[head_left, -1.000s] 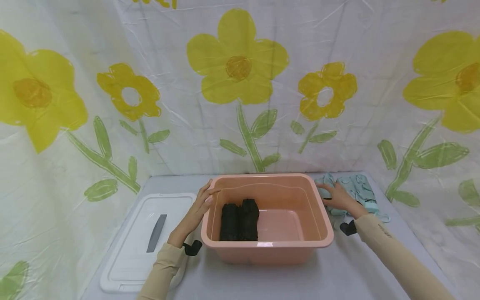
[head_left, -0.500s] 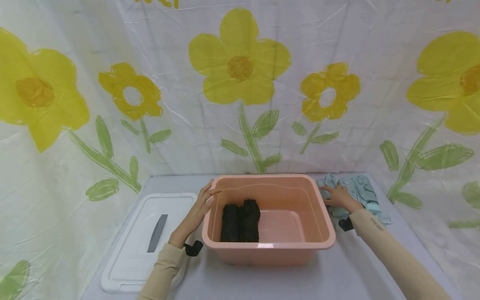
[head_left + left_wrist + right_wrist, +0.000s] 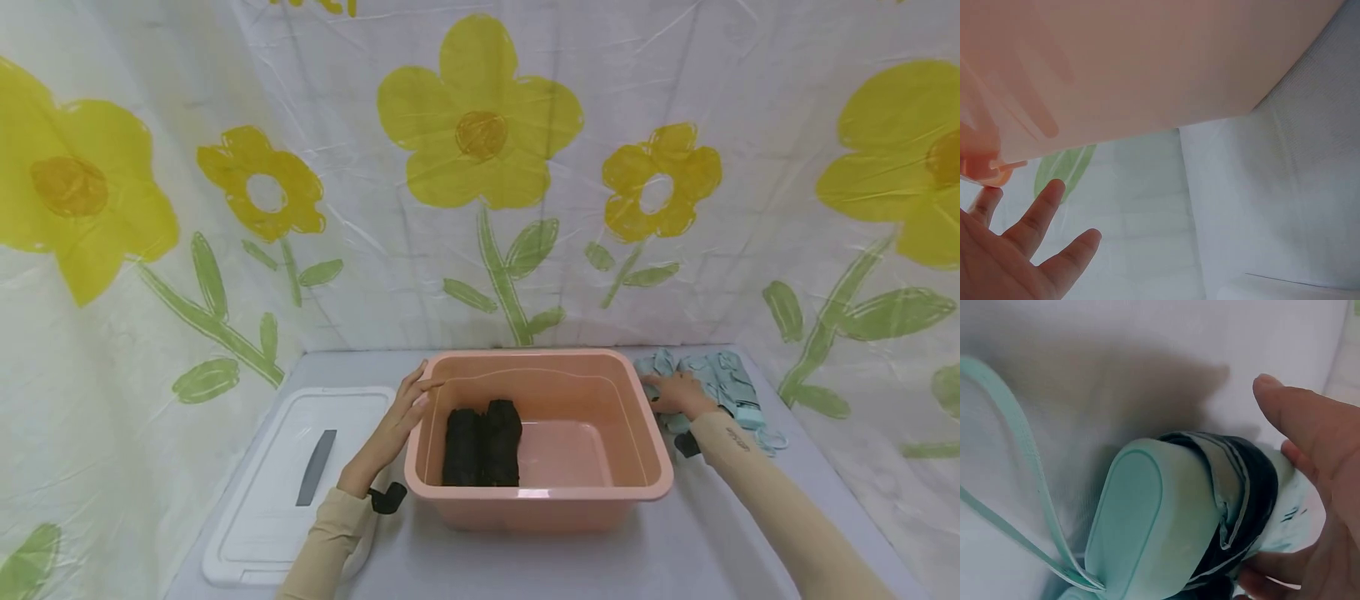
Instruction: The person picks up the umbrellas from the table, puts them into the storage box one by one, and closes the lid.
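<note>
A pink plastic basin (image 3: 540,508) stands in the middle of the table, with two black fabric rolls (image 3: 482,446) side by side at its left. My left hand (image 3: 393,423) is at the basin's left rim, fingers spread and mostly straight; the left wrist view shows a fingertip by the rim. To the basin's right lie several mint-green folded umbrellas (image 3: 723,379). My right hand (image 3: 677,393) is over the leftmost one, a folded umbrella (image 3: 1166,512) with a wrist strap (image 3: 1032,456). Its thumb stands apart while other fingers lie about the umbrella, partly hidden.
A white lid (image 3: 258,500) with a grey handle (image 3: 317,467) lies flat on the table to the left, partly under the left forearm. Behind the table hangs a white curtain (image 3: 360,275) with painted yellow flowers.
My right hand has come down onto the leftmost mint umbrella, and its forearm has shifted slightly left. The left hand stays at the basin's rim.
</note>
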The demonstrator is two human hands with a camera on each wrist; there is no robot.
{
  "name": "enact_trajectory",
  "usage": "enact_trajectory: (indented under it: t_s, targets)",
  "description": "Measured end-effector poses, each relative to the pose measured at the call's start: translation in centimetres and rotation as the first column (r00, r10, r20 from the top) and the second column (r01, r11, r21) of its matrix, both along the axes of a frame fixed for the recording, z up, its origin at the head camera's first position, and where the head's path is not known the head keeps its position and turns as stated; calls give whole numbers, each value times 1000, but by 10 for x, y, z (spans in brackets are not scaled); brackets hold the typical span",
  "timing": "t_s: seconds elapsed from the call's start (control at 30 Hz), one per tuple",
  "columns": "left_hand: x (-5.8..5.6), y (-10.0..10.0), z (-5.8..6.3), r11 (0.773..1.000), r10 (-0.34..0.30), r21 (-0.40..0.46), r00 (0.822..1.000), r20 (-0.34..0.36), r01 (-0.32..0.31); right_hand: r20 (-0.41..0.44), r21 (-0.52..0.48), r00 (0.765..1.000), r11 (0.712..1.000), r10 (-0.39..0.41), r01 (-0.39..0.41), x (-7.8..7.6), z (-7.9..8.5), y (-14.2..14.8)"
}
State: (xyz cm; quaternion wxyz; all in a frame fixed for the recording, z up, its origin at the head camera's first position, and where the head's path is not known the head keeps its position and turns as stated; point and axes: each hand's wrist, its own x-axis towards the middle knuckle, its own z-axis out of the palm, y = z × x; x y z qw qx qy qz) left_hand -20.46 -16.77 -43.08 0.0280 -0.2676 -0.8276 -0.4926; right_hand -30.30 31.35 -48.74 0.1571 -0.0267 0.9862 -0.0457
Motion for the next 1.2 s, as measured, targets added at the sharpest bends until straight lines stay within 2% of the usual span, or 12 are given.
enact_trajectory:
  t_s: [0.23,0.47,0.7,0.87,1.03,1.2]
  targets:
    - [1,0,0,1000,2,3,1000,-1,-2,37,-2,999,1000,-24,24,-4,3,-4]
    - [0,2,0,1000,-6,14,1000,-1,6,116,-83,981,983,-153,163,-8,5,-6]
    - [0,2,1,1000,15,10,1000,11,-15,38,9,998,998,-57,57,-12,-2,-4]
    - [-1,1,1,1000,8,18,1000,3,-8,-27,26,1000,1000,4,-3,-14,-7,2]
    - [-1,1,2,1000,2,19,1000,6,-2,-51,-68,998,997,21,-24,-13,-6,8]
    - [-1,0,1,1000,-3,20,1000,9,3,-85,-186,995,980,53,-68,-9,-4,9]
